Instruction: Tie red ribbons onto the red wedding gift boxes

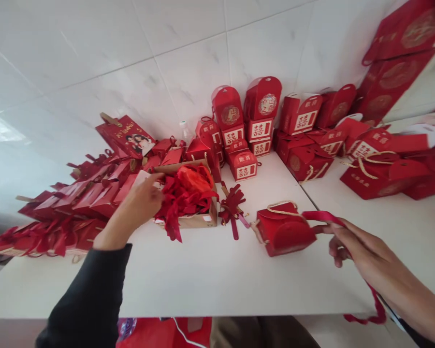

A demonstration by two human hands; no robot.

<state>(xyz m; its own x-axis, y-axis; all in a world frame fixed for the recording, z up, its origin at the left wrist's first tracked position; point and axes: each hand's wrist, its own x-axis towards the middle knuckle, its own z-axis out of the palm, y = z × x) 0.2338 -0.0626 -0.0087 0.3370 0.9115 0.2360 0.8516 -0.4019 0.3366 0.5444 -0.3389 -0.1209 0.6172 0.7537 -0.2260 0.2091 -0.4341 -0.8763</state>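
Observation:
At the left rim of a cardboard box (199, 221) filled with loose red ribbons (188, 191) is my left hand (143, 197). Its index finger stretches out, the other fingers are loosely bent, and nothing shows in it. My right hand (362, 246) has its fingers bent around a dark red ribbon (321, 216). One stretch of this ribbon runs to the right side of a red gift box (284, 232), while the loose end hangs past the table's front edge. The gift box has a twisted cream cord handle on top.
Rows of red gift boxes (79, 193) with bows cover the table's left side. More boxes (264, 104) stand stacked along the tiled wall, and others (380, 176) crowd the right. A bunch of red ties (232, 203) lies mid-table (188, 275).

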